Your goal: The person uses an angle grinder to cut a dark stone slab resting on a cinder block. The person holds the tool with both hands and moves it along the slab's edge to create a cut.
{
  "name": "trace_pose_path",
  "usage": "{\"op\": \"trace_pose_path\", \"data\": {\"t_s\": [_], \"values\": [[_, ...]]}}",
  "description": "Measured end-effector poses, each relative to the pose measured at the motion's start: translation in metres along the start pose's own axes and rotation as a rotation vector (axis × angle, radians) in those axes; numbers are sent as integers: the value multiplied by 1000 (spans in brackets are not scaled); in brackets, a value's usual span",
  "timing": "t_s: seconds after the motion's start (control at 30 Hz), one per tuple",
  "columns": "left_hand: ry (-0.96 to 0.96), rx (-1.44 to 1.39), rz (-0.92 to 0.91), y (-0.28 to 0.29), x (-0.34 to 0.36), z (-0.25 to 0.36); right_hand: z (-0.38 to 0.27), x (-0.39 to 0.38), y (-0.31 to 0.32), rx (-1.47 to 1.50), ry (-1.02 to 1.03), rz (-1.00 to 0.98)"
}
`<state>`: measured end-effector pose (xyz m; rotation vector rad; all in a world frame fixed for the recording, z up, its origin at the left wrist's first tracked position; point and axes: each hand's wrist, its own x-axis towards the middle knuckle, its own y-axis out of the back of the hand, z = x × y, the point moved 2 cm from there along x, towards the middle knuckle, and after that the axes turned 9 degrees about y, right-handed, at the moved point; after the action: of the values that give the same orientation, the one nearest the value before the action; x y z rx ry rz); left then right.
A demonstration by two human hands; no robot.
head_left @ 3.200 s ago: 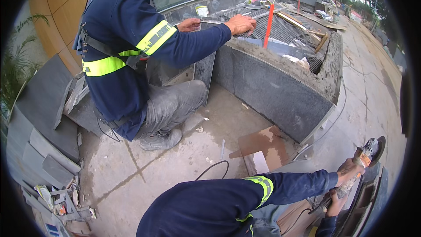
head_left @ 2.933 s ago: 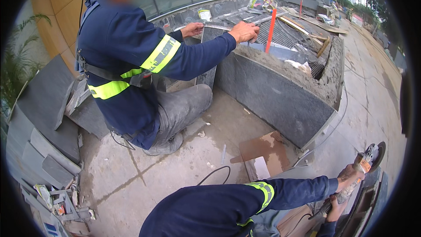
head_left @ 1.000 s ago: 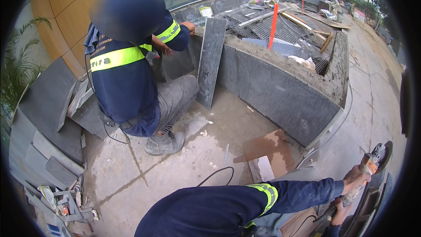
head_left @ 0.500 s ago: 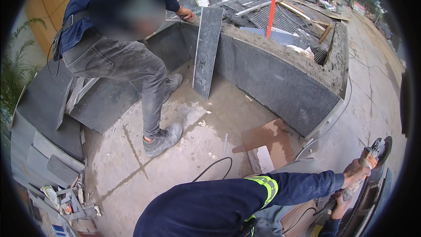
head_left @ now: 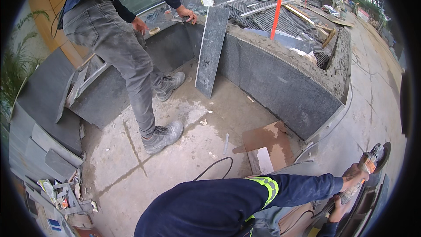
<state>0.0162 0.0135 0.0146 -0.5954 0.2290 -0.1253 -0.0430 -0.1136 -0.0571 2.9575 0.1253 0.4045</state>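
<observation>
Risen from a crouch since the first frame, a co-worker (head_left: 109, 30) stands bent at a low wall (head_left: 280, 85), and the narrow slab (head_left: 212, 52) formerly beside that worker's knee leans upright against it. At lower right, the wearer grips a grinder (head_left: 352, 189) in much the same spot as before: the left hand (head_left: 354, 176) wraps the tool just behind its orange head, while the right hand (head_left: 338, 210) is curled around the rear of the body, fingers partly hidden. Its round disc (head_left: 384, 157) faces outward at the edge of view; whether it touches anything cannot be told. Across the floor, cardboard (head_left: 276, 142) lies near the wall's foot, larger slabs (head_left: 46, 98) lean at far left, and a red stake (head_left: 276, 17) rises before dark mesh (head_left: 258, 17).
</observation>
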Motion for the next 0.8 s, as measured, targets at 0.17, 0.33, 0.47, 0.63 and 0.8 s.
{"op": "trace_pose_path", "data": {"t_s": [0.17,0.33,0.47,0.63,0.8], "values": [[0,-7,-17,2,-4,3,-8,3,-1,-5,-10,-88],[11,-17,-45,-6,-6,-1,-17,-1,-4,10,43,-18],[17,-19,-54,-8,-5,-6,-28,-3,-8,-52,23,33],[28,-27,-84,-21,-5,-15,-4,-2,26,-255,283,109],[27,-40,-83,-20,-6,-18,2,-5,32,-266,273,81]]}}
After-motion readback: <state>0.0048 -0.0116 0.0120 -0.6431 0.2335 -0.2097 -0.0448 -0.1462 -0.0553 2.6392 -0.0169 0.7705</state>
